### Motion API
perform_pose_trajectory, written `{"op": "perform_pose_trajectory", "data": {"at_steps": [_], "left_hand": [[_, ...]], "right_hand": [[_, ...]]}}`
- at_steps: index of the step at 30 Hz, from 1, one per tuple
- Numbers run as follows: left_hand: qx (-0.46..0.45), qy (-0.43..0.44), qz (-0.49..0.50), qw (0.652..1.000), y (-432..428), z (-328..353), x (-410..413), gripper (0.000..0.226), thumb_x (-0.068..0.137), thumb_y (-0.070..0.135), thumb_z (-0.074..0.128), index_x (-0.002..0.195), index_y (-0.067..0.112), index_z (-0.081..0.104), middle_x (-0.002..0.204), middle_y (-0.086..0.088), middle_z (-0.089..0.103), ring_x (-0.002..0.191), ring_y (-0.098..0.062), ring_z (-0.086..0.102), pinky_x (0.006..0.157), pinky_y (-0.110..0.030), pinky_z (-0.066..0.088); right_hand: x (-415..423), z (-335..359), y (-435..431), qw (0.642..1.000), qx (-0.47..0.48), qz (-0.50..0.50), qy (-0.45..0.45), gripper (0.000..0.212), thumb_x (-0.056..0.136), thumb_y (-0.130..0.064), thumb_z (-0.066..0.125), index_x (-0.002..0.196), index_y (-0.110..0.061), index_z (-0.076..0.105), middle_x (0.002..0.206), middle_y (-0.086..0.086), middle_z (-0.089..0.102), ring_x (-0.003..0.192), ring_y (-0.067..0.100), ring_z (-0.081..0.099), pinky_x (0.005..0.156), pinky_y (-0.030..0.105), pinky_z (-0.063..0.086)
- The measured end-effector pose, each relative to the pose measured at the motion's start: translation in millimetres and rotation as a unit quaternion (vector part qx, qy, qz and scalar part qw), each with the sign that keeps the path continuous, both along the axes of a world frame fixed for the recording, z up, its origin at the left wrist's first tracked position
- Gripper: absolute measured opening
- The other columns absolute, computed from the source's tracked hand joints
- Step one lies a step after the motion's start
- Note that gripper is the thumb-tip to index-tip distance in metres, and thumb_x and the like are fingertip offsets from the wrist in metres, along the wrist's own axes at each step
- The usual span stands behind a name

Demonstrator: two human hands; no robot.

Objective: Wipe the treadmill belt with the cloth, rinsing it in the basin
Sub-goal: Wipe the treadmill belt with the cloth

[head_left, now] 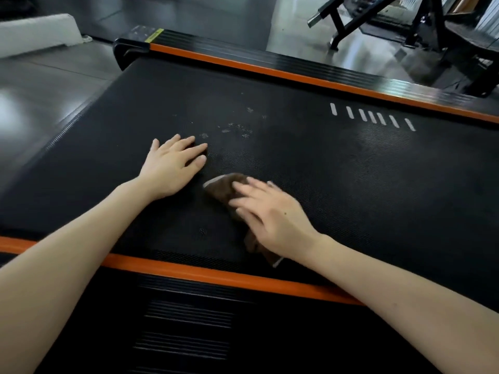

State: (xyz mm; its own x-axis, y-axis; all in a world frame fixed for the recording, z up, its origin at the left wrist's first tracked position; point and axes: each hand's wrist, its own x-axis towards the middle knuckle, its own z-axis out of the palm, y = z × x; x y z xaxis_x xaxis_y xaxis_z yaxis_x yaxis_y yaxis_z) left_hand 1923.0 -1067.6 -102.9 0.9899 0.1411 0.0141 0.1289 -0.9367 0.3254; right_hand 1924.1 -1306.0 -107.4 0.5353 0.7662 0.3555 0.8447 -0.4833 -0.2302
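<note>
The black textured treadmill belt fills the middle of the view, with pale dusty specks near its centre. A brown cloth lies on the belt near the front rail. My right hand presses flat on the cloth with straight, slightly blurred fingers. To the left, my left hand rests flat on the bare belt, fingers spread, just short of the specks. No basin is in view.
Orange-edged side rails run along the near side and far side of the belt. White stripe marks sit on the belt at right. Black gym equipment stands on the glossy floor beyond; a white block lies far left.
</note>
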Motion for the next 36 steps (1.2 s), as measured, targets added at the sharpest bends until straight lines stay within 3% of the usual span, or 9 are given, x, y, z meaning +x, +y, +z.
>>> {"op": "perform_pose_trajectory", "data": {"at_steps": [2,4,6,10,14,21,30,33,36], "left_hand": [[0.009,0.022,0.02,1.0,12,2,1,0.047,0.1,0.045,0.023,0.146,0.035,0.029,0.157,0.003,0.019,0.146,-0.021,0.006,0.116,-0.048,-0.002],[0.009,0.027,0.038,0.999,22,3,1,0.049,0.1,0.046,0.021,0.147,0.035,0.028,0.158,0.004,0.018,0.146,-0.022,0.005,0.116,-0.049,-0.002],[0.022,0.025,0.039,0.999,23,0,-1,0.05,0.099,0.047,0.021,0.147,0.034,0.028,0.158,0.004,0.017,0.146,-0.022,0.004,0.117,-0.05,-0.002],[0.068,0.013,0.035,0.997,10,-2,4,0.052,0.098,0.049,0.024,0.147,0.034,0.028,0.157,-0.005,0.019,0.146,-0.028,0.005,0.116,-0.051,-0.001],[0.125,-0.016,-0.017,0.992,8,8,38,0.052,0.098,0.05,0.025,0.147,0.034,0.029,0.157,-0.007,0.019,0.146,-0.029,0.006,0.115,-0.053,-0.001],[0.127,0.035,-0.018,0.991,23,7,101,0.053,0.098,0.052,0.021,0.148,0.036,0.021,0.158,-0.005,0.014,0.146,-0.03,0.003,0.116,-0.053,0.001],[0.131,0.018,-0.006,0.991,41,-8,118,0.063,0.092,0.061,0.002,0.149,0.039,0.012,0.159,-0.004,0.01,0.146,-0.031,-0.001,0.116,-0.054,-0.001],[0.132,0.009,-0.006,0.991,41,-11,118,0.079,0.079,0.063,-0.011,0.149,0.037,0.014,0.159,-0.004,0.012,0.145,-0.032,0.001,0.115,-0.054,-0.001],[0.126,-0.002,-0.005,0.992,42,-13,120,0.079,0.079,0.063,-0.009,0.149,0.037,0.017,0.158,-0.005,0.015,0.145,-0.032,0.003,0.115,-0.055,0.0]], "right_hand": [[29,1,-6,0.991,0.032,-0.132,0.007,0.035,0.091,-0.032,0.042,0.103,-0.016,0.072,0.125,0.008,0.062,0.12,0.031,0.054,0.1,0.051,0.042],[68,9,-20,0.965,0.016,-0.253,0.062,0.032,0.097,-0.03,0.042,0.113,-0.019,0.068,0.136,0.005,0.054,0.13,0.027,0.045,0.106,0.048,0.036],[97,15,-32,0.949,-0.027,-0.302,0.091,0.034,0.098,-0.037,0.041,0.122,-0.024,0.062,0.145,0.001,0.044,0.137,0.023,0.034,0.112,0.047,0.026],[106,20,-34,0.952,-0.112,-0.263,0.107,0.057,0.088,-0.06,0.045,0.138,-0.032,0.044,0.155,0.002,0.025,0.144,0.025,0.013,0.114,0.053,0.012],[116,23,-34,0.951,-0.145,-0.248,0.112,0.059,0.09,-0.055,0.045,0.144,-0.035,0.033,0.156,-0.003,0.02,0.145,0.02,0.008,0.117,0.049,0.009],[154,18,-32,0.952,-0.092,-0.271,0.107,0.036,0.097,-0.037,0.043,0.133,-0.037,0.05,0.15,-0.01,0.033,0.143,0.013,0.019,0.116,0.043,0.016],[220,9,-13,0.92,-0.074,-0.37,0.111,0.036,0.097,-0.036,0.043,0.132,-0.037,0.051,0.15,-0.008,0.034,0.142,0.016,0.019,0.117,0.048,0.01],[243,11,-1,0.906,-0.06,-0.4,0.125,0.036,0.097,-0.036,0.042,0.132,-0.036,0.051,0.151,-0.008,0.033,0.143,0.018,0.019,0.117,0.047,0.008],[262,13,13,0.897,-0.058,-0.418,0.131,0.037,0.098,-0.035,0.039,0.133,-0.036,0.05,0.151,-0.007,0.033,0.142,0.02,0.02,0.117,0.047,0.009]]}}
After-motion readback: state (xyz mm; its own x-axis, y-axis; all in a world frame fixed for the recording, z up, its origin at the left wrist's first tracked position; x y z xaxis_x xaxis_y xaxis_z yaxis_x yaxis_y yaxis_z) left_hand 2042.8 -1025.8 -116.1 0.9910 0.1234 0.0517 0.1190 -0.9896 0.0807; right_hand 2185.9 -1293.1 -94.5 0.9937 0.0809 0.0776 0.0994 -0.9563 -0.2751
